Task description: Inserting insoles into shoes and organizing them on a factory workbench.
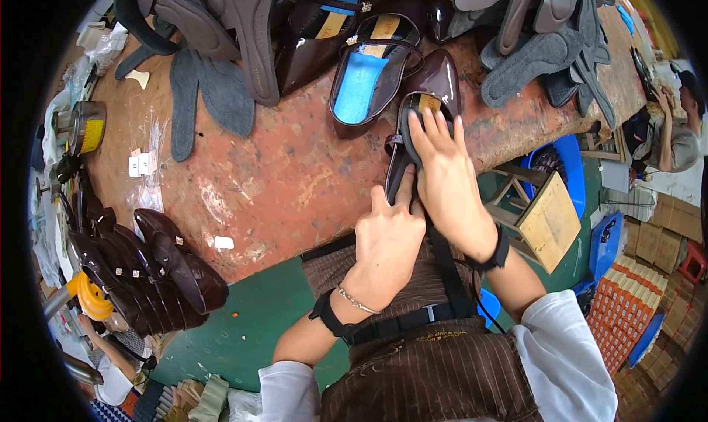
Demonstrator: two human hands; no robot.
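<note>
A dark brown glossy slip-on shoe (pixel 444 75) lies at the table's front edge, toe pointing away from me. My right hand (pixel 451 182) rests on it with fingers stretched out flat over the opening, the fingertips near a tan patch inside. A dark insole edge shows beside those fingers. My left hand (pixel 391 241) holds the heel end, its index finger reaching into the shoe and the other fingers curled. Just left of it sits another dark shoe (pixel 343 116) with a blue piece (pixel 360 86) inside.
Grey insoles (pixel 210 90) are heaped at the back left, and more insoles (pixel 527 64) at the back right. Finished-looking dark shoes (pixel 147 274) stand in a row at the left edge. A wooden stool (pixel 547 219) and blue tub (pixel 568 171) are on the right. Other people work nearby.
</note>
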